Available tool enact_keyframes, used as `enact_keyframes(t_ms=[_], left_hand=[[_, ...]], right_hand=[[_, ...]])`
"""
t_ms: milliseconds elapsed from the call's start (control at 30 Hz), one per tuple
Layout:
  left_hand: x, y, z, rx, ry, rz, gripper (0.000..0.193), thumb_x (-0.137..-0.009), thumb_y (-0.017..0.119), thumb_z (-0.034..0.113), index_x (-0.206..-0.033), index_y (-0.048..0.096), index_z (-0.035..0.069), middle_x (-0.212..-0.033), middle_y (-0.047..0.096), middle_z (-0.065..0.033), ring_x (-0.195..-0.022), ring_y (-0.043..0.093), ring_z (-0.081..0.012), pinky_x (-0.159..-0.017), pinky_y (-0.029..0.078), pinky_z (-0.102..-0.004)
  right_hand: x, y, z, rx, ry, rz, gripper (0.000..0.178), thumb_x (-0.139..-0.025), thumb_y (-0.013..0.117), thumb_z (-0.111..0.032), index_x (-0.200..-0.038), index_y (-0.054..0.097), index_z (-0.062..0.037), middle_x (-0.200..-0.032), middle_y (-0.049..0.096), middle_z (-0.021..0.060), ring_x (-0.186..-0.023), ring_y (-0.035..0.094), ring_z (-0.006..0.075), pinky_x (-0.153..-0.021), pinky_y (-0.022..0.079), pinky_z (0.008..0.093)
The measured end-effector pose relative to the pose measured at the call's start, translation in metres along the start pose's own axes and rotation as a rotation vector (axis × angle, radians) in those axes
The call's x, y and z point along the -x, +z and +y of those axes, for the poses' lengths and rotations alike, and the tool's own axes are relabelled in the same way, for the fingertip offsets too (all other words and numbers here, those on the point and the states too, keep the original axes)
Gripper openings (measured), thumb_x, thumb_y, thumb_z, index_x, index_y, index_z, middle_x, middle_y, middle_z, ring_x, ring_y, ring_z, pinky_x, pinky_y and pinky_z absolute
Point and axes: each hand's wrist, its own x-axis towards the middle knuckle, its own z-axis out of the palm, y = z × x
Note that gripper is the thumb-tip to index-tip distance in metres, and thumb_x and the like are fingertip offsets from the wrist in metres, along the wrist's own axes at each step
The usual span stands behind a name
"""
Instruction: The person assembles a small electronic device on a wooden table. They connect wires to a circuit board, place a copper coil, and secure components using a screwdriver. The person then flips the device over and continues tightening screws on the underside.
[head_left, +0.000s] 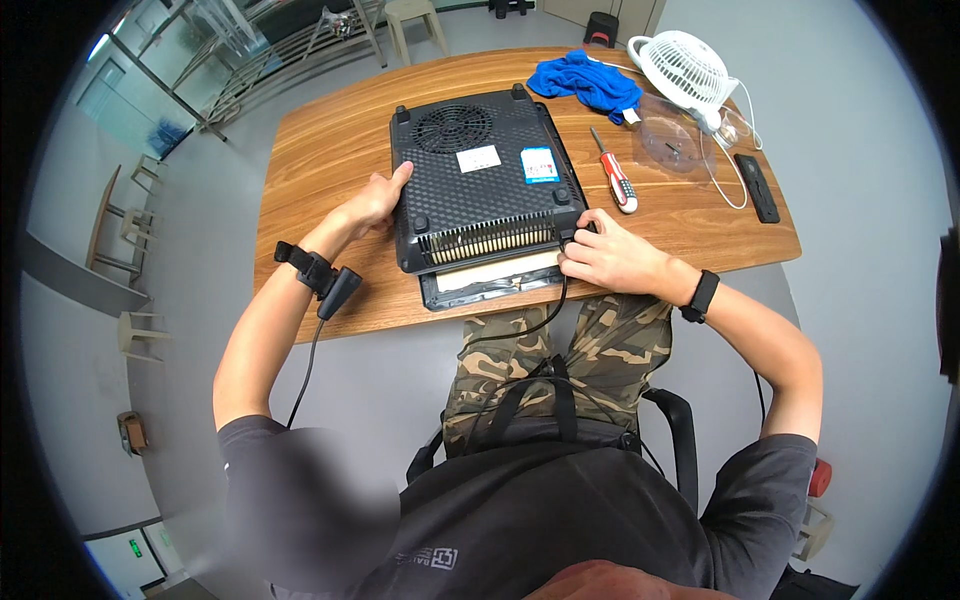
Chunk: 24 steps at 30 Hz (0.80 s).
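Holding the case (470, 195) by its left edge, the left grip (375, 200) looks snug. The right grip (610, 253) curls at the near right corner, pinching case or cord (563, 294), I can't tell which. If one side slips, the case could bang the panel (490, 275) below; a tug could hurt the cord. Black and bumpy, with a round vent (452, 129) and two stickers (538, 165), the case lies on the table (325, 150).

I count one appliance (470, 195), one screwdriver (619, 182), one cloth (590, 85).
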Motion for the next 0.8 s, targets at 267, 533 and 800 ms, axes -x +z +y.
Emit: enact_keyframes(t_ms=[267,533,800], left_hand=[[-0.007,-0.011,0.003,-0.050,-0.033,-0.120,0.079,-0.108,0.021,0.059,-0.142,0.046,-0.007,-0.140,0.053,-0.0297,-0.130,0.053,-0.0447,-0.101,0.047,-0.0655],[-0.002,-0.006,0.006,-0.091,-0.050,-0.080,0.074,-0.109,0.024,0.058,-0.129,0.052,-0.007,-0.113,0.061,-0.0210,-0.085,0.058,-0.0259,-0.072,0.051,-0.0442],[0.001,-0.003,0.003,-0.120,-0.066,-0.063,0.078,-0.105,0.028,0.066,-0.122,0.047,-0.008,-0.098,0.060,-0.0150,-0.071,0.055,-0.0191,-0.060,0.048,-0.0354]], right_hand=[[0.009,0.004,-0.002,0.016,0.104,0.012,0.009,-0.088,0.060,-0.012,-0.097,0.060,-0.0124,-0.082,0.049,-0.0003,-0.087,0.058,0.0169,-0.113,0.037,0.0570],[0.006,0.004,-0.010,-0.006,0.172,0.034,0.004,-0.089,0.059,-0.009,-0.093,0.058,-0.0091,-0.079,0.048,0.0003,-0.084,0.058,0.0171,-0.114,0.036,0.0592],[0.006,-0.001,-0.014,-0.076,0.210,0.029,0.004,-0.090,0.057,-0.010,-0.093,0.059,-0.0105,-0.090,0.049,0.0030,-0.092,0.057,0.0184,-0.116,0.033,0.0604]])
